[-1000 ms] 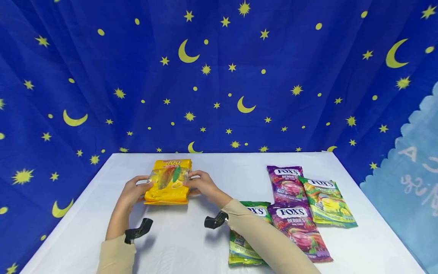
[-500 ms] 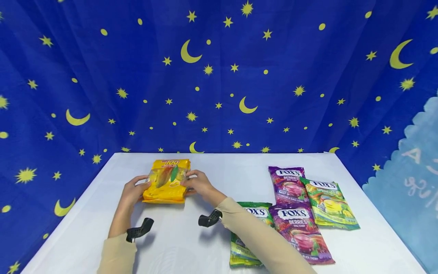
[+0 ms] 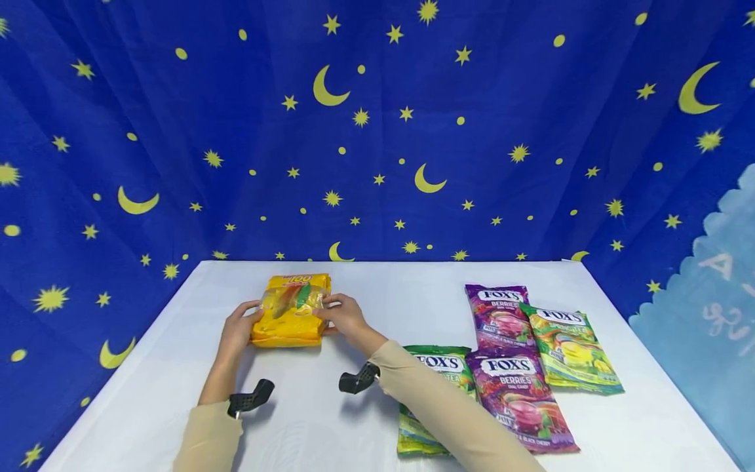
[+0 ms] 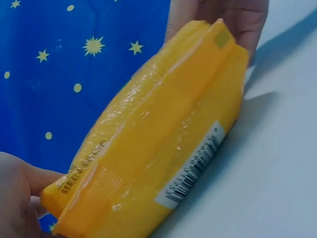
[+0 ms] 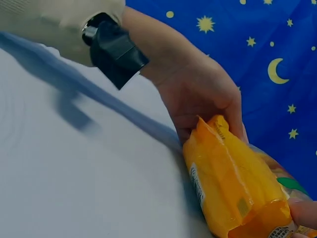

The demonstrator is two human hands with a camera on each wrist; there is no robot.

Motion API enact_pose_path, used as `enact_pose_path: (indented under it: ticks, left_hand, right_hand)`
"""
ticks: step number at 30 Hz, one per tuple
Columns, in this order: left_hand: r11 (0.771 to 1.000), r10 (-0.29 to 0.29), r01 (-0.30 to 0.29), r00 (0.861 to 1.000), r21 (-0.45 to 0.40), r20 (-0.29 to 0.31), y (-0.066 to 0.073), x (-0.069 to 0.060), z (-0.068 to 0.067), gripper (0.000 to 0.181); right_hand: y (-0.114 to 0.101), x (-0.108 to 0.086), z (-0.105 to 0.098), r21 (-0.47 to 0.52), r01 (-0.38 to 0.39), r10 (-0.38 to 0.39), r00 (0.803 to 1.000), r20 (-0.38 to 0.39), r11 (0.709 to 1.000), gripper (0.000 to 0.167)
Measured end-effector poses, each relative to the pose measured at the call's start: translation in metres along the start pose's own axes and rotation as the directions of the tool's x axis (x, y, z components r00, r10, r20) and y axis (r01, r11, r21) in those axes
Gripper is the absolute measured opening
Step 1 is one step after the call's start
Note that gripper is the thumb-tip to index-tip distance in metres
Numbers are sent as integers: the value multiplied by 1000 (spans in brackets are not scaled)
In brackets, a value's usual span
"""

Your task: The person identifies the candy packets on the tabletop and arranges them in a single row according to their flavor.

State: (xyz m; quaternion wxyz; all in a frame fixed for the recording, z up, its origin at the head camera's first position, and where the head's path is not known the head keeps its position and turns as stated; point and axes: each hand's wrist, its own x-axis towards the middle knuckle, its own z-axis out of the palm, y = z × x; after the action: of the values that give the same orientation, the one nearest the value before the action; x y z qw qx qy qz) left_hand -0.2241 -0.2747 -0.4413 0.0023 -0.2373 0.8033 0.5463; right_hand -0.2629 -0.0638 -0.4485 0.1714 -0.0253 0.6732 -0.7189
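A yellow candy bag (image 3: 290, 326) with a clear window is at the back left of the white table, its near edge tipped up from the surface in the wrist views. My left hand (image 3: 237, 326) grips its left side, thumb on top. On the right side my right hand (image 3: 348, 318) pinches the bag, thumb over the front. The left wrist view shows the yellow bag's near end (image 4: 163, 139) with a barcode, a hand on each side. In the right wrist view the bag (image 5: 233, 183) reaches into the right hand (image 5: 198, 84); the fingers beneath are partly hidden.
Two purple candy bags (image 3: 504, 318) and two green ones (image 3: 571, 351) lie on the right of the white table (image 3: 307, 419), some overlapping. My right sleeve (image 3: 448, 406) passes over the near green bag. A blue curtain (image 3: 377, 131) with stars and moons hangs behind.
Both hands still hold the yellow bag, which has moved only slightly. The left forearm has shifted a little to the right, and the head view has turned slightly.
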Motion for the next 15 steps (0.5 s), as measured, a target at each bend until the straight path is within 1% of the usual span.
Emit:
enact_pose_path:
  ticks: [3,6,9,11,15]
  left_hand:
    - [999,31,-31,999,21,-18,0,0,4,47]
    - [998,54,-53,998,39,-33,-1,0,6,46]
    - [996,75,-72,996,53,-51,-2,-2,8,46]
    - [995,83,-79,995,64,-63,-2,-3,10,45]
    - [989,101,-92,991,115,-82,-2,-5,12,45]
  right_hand:
    - [-2,-3,-3,14,-25,25,1000,17,1000,37]
    - [-3,-4,-5,22,-59,58,998,40,998,39]
    - [-4,-6,-6,25,-94,93,995,46,995,42]
    - [-5,-8,-7,25,-105,104,993,52,994,44]
    - [-7,-10,-10,56,-114,111,992,56,992,45]
